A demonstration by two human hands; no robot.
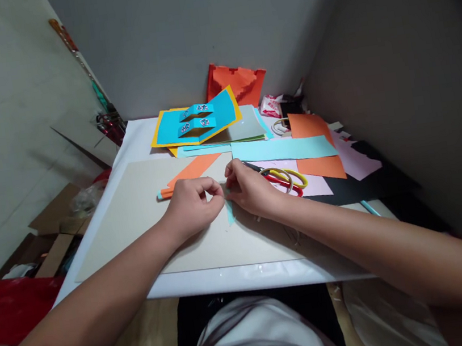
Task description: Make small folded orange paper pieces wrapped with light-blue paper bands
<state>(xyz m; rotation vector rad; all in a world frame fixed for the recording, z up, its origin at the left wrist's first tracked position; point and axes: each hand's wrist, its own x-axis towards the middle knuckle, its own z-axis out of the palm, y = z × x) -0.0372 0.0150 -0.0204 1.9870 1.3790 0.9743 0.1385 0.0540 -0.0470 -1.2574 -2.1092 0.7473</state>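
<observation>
Both forearms reaching in from the bottom corners, wrists low over a beige card board [134,221] on a white table [229,281], with the left hand [190,207] and right hand [250,188] close together, backs upward. Fingers curled inward, the fingertips [217,190] of both hands meeting in a tight pinch on a small pale-blue paper strip [230,213] at the middle of the board. Lower end of the strip hanging free just above the board, upper end hidden behind the fingers, the exact share of each hand in the grip hard to make out. Just left of the left hand, a short bundle of orange and blue strips [165,193], beneath a longer orange paper strip [194,169]. Just beyond the right hand, scissors with red and yellow handles [283,180] lying on pink paper [314,185]. Farther back, a blue-and-yellow pop-up card [193,122] and, behind it, red-orange cut paper [236,84] against the wall. Down at left, an open cardboard box [50,235], a plastic bag [86,199] beside it, contents mostly hidden. By the wall, a dark holder [110,127], too blurred to read. Both elbows cut off by the frame.
</observation>
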